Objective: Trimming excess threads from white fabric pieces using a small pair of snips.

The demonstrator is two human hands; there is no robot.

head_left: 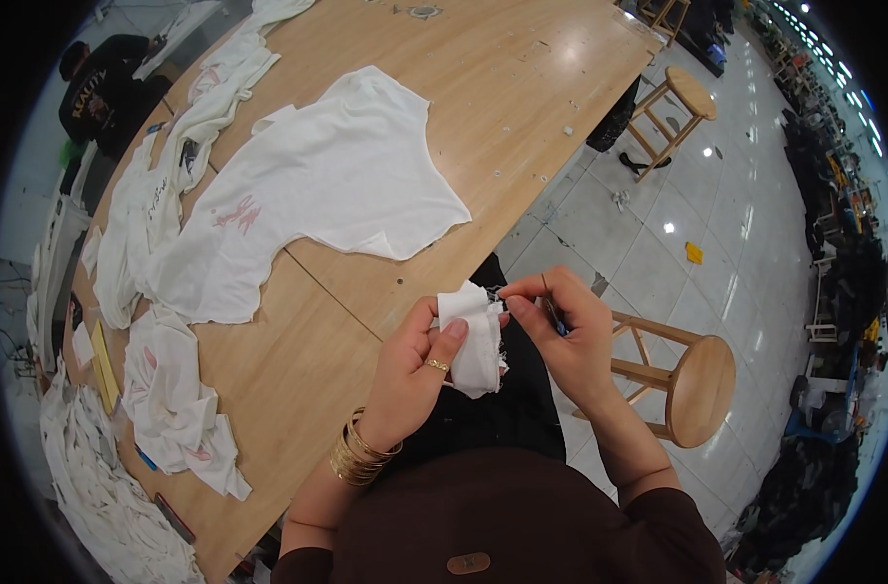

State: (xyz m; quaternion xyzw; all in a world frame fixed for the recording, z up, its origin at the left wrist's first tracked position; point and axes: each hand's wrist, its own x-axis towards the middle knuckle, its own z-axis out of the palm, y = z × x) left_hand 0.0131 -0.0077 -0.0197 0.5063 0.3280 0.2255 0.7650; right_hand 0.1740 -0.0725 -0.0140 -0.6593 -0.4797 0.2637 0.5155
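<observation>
Head view, hands at center: the left hand [414, 365], with a gold ring and gold bracelets [359, 456], grasps a small white cloth piece [475, 352] between thumb and fingers, while the right hand [569, 326] has its thumb and forefinger pinched on the cloth's upper right edge. A small blue object [560, 321] shows against the right palm, too hidden to identify. The cloth piece is held above the person's lap, just beyond the table edge; it is folded, its left part smooth and plain, its right side ragged with loose fibers, and dark, threadlike material lies at the upper right corner. To the left extends a light wooden table [337, 341], where a white garment [337, 175] lies spread, bearing a pinkish mark near its lower left. Farther left lie a crumpled white garment [171, 399] and a yellow strip [104, 368]. To the right, a round-seated wooden stool [702, 391] stands near on the tiled floor [648, 253], and a second stool [692, 92] farther off. At upper left, a person in dark clothing [108, 92] faces away.
</observation>
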